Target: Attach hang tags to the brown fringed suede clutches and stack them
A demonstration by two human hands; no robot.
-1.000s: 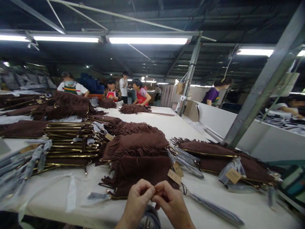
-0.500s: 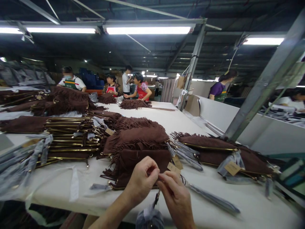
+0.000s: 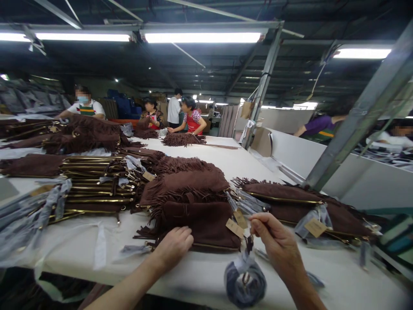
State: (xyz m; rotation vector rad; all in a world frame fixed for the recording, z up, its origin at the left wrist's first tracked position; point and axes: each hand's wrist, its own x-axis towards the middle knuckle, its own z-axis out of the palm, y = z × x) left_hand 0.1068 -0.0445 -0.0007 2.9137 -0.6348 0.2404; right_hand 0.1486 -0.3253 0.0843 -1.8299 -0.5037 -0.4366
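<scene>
In my right hand [image 3: 279, 241], thumb and fingers pinch the upper end of a coiled strap [image 3: 245, 280] wrapped in translucent plastic. It hangs by a dark end with a metal fitting, at the table's front edge. My left hand [image 3: 176, 245] lies on the lower left part of a brown fringed suede bag [image 3: 200, 219], fingers stretched over it and thumb hidden. This bag has a gold zipper along its near edge. Cardboard tags [image 3: 235, 228] lie at its right side, close to my right hand.
Similar brown bags [image 3: 190, 181] are stacked behind, with a pile of gold-zippered ones [image 3: 97, 185] to the left. More bags [image 3: 280, 193] lie right, beside a slanted metal post [image 3: 355, 107]. Several people work beyond the white table [image 3: 245, 159]; one in purple [image 3: 319, 125] leans behind a partition.
My hands were together over the bag and have parted. The right moved right, raising the coiled strap into fuller view; the left dropped onto the bag. The person in purple has bent forward.
</scene>
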